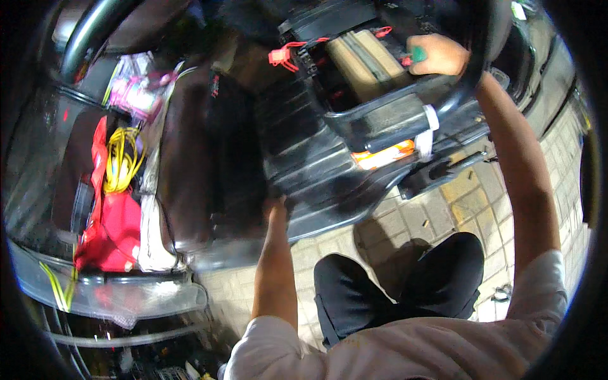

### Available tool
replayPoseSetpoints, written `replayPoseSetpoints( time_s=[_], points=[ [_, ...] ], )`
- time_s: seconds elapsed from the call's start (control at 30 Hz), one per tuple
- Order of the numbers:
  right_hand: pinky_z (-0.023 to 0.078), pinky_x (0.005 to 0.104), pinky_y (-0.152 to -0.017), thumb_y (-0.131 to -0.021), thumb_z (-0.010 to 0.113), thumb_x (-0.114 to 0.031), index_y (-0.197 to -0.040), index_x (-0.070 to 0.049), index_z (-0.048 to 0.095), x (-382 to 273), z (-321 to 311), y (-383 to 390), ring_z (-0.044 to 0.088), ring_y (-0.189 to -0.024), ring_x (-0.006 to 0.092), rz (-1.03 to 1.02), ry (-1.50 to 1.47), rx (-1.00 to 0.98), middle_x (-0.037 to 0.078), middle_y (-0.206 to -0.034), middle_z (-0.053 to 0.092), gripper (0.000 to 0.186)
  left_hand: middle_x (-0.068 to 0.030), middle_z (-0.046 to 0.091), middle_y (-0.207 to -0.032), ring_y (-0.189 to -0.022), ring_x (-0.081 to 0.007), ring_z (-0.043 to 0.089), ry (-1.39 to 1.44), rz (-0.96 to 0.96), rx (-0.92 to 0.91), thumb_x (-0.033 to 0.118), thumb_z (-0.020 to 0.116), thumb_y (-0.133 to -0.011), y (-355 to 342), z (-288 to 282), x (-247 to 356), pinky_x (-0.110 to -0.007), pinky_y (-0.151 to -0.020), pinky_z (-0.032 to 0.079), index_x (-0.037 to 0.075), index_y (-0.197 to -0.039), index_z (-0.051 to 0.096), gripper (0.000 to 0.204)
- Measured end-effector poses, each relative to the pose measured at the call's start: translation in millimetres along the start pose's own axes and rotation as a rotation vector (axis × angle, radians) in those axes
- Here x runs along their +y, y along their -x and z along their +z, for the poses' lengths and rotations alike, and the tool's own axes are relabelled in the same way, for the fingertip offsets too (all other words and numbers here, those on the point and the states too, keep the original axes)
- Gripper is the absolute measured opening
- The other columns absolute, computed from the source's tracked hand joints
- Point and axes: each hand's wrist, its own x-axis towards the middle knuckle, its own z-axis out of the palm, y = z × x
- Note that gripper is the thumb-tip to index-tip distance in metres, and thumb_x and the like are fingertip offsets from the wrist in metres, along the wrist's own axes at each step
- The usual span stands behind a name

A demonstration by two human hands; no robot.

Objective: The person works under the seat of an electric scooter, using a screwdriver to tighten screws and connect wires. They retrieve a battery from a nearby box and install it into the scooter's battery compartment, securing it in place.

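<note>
My right hand (438,54) is closed round a small green thing (418,54), whose kind I cannot make out, with a bit of red beside it. It is at the right end of a beige block (370,60) with a grey stripe, which sits in a black open compartment (354,120). Red wires with a red connector (279,57) lie at the block's left. My left hand (276,205) reaches to the edge of a dark brown padded panel (190,164); its fingers are lost in shadow and blur.
A black ribbed floor panel (310,152) of a vehicle spans the middle. Left of the padded panel lie a yellow coiled cable (123,158), red cloth (120,228) and a pink-and-white package (136,92). A black curved tube (465,88) passes near my right wrist. Paving (468,190) is below.
</note>
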Motion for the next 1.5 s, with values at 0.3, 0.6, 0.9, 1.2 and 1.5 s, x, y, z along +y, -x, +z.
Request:
replayPoseSetpoints(
  time_s=[0.3, 0.6, 0.9, 1.2, 1.5],
  points=[
    [0.045, 0.0398, -0.092, -0.07, 0.078, -0.02, -0.115, -0.004, 0.059, 24, 52, 13, 0.058, -0.101, 0.0297, 0.178, -0.742, 0.455, 0.019, -0.106, 0.062, 0.05, -0.0173, 0.063, -0.084, -0.072, -0.0275, 0.058, 0.096, 0.475, -0.224, 0.034, 0.056, -0.087, -16, 58, 20, -0.04, -0.068, 0.048, 0.0, -0.09, 0.066, 0.036],
    [0.046, 0.0395, -0.088, -0.071, 0.071, -0.028, -0.12, -0.004, 0.056, -32, -27, 22, 0.057, -0.105, 0.0311, 0.716, -0.951, 0.457, 0.018, -0.116, 0.059, 0.057, -0.0032, 0.054, -0.069, -0.052, -0.013, 0.052, 0.728, 0.184, -1.173, 0.007, 0.07, -0.082, 137, -98, 107, -0.027, -0.048, 0.046, 0.001, -0.088, 0.057, 0.016],
    [0.052, 0.0447, -0.076, -0.085, 0.065, -0.022, -0.103, -0.005, 0.059, -267, -145, 285, 0.063, -0.086, 0.0288, 1.693, -2.313, 0.92, 0.012, -0.095, 0.063, 0.025, -0.0085, 0.062, -0.067, -0.058, -0.0167, 0.056, 0.533, 0.433, -1.259, 0.012, 0.069, -0.081, 376, -387, 240, -0.032, -0.057, 0.045, -0.005, -0.076, 0.059, 0.02],
    [0.04, 0.0451, -0.075, -0.082, 0.065, -0.032, -0.077, -0.013, 0.057, -295, -226, 368, 0.058, -0.081, 0.0215, 1.214, -2.57, 0.989, 0.004, -0.082, 0.063, 0.021, -0.0196, 0.066, -0.077, -0.076, -0.0369, 0.065, -0.17, 1.615, -0.905, 0.029, 0.069, -0.079, 494, -427, 356, -0.042, -0.065, 0.049, 0.005, -0.087, 0.066, 0.025],
    [0.035, 0.0427, -0.048, -0.081, 0.061, -0.016, -0.067, -0.011, 0.049, 54, -347, 514, 0.038, -0.054, 0.0192, 1.723, -1.577, 2.119, 0.006, -0.061, 0.044, 0.019, -0.0069, 0.064, -0.068, -0.055, -0.0116, 0.058, 0.169, 0.813, -1.26, 0.016, 0.068, -0.082, 462, -428, 411, -0.027, -0.051, 0.046, 0.0, -0.09, 0.069, 0.018]
  ],
)
